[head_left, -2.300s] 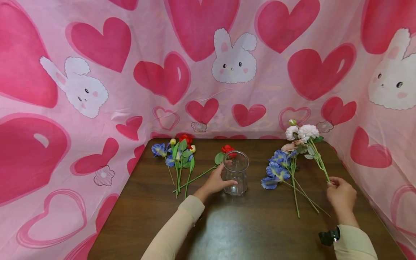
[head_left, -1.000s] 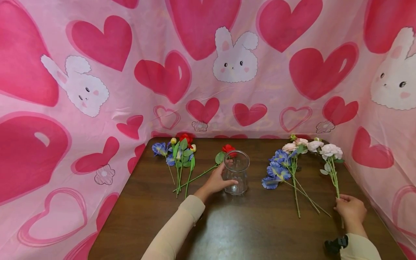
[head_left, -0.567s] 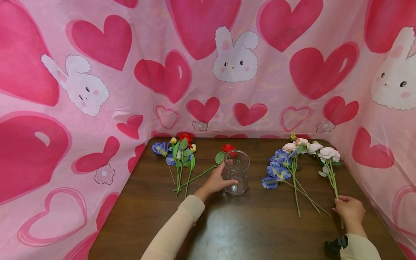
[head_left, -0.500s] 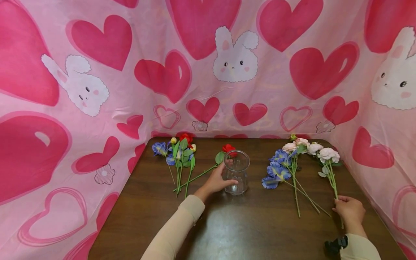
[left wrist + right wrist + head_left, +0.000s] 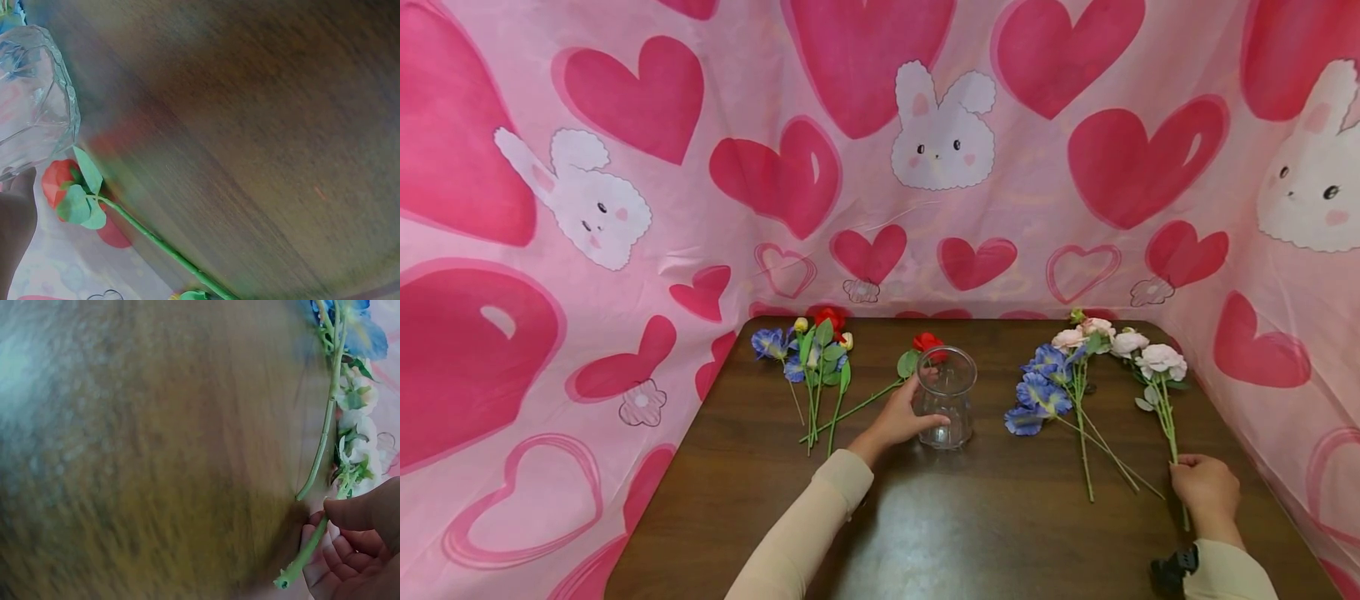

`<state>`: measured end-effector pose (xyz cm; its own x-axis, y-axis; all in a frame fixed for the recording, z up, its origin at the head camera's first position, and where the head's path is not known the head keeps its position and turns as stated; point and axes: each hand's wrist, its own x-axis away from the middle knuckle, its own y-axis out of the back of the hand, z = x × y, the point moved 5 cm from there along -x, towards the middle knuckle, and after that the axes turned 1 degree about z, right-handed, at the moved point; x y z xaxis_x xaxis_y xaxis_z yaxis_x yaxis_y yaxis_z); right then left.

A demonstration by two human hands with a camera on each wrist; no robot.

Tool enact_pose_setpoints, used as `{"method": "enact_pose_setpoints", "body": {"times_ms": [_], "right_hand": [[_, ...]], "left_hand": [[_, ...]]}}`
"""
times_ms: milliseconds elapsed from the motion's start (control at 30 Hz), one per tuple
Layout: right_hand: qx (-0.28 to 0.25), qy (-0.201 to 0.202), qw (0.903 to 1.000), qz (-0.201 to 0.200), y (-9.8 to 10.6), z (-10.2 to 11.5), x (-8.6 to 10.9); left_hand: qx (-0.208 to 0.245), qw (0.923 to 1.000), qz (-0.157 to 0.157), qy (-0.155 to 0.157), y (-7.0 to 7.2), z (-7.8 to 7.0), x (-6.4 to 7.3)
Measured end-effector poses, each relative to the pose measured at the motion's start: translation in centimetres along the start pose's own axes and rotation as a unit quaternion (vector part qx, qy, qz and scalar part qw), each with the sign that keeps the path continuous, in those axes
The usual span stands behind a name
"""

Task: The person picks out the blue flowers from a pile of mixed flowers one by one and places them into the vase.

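Observation:
My left hand (image 5: 895,419) holds the side of a clear glass vase (image 5: 956,406) standing upright mid-table, thumb in front and fingers behind. In the left wrist view, the vase (image 5: 39,119) shows its faceted wall, and a red rose (image 5: 57,178) lies beyond it. At the right side of the table, my right hand (image 5: 1208,493) pinches the lower stems of pale pink peonies (image 5: 1161,360), whose blooms lie away from me. In the right wrist view, a cut green stem end (image 5: 301,557) pokes out below the thumb and fingers.
Blue irises (image 5: 1037,392) and pink blooms (image 5: 1067,339) lie between vase and right hand, stems toward me. Left of the vase is a bunch of blue, red and yellow flowers (image 5: 822,354). A pink curtain (image 5: 925,275) with hearts and rabbits surrounds the brown table (image 5: 970,517).
My right hand has come down and to the right with the peonies, bringing their blooms from raised to table level. Lately it shifts only slightly. The left hand stays at the vase.

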<state>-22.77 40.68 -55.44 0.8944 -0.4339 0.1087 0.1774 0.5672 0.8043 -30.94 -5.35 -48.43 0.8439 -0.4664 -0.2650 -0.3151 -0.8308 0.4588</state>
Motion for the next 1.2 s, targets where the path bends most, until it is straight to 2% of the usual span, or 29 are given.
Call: {"method": "enact_pose_setpoints", "body": {"times_ms": [267,533,733,967,1067,1200], "right_hand": [[0.027,0.022,0.9994,0.002,0.1,0.4,0.0],[0.028,0.019,0.9992,0.02,0.2,0.7,0.1],[0.029,0.018,0.9993,0.013,0.3,0.7,0.0],[0.011,0.05,0.9982,-0.03,1.0,1.7,-0.1],[0.009,0.059,0.998,-0.019,1.3,2.7,0.1],[0.017,0.075,0.9967,0.027,1.8,4.4,0.1]], "left_hand": [[0.016,0.9999,0.005,0.0,-0.1,0.7,-0.3],[0.015,0.9998,-0.008,0.008,-1.0,4.5,-0.9],[0.016,0.9998,-0.006,0.009,-1.0,4.8,-0.9],[0.021,0.9997,0.0,0.012,-1.1,4.9,-0.8],[0.02,0.9997,0.0,0.013,-1.1,4.9,-0.9],[0.016,0.9998,-0.005,0.005,-1.1,4.7,-0.9]]}}
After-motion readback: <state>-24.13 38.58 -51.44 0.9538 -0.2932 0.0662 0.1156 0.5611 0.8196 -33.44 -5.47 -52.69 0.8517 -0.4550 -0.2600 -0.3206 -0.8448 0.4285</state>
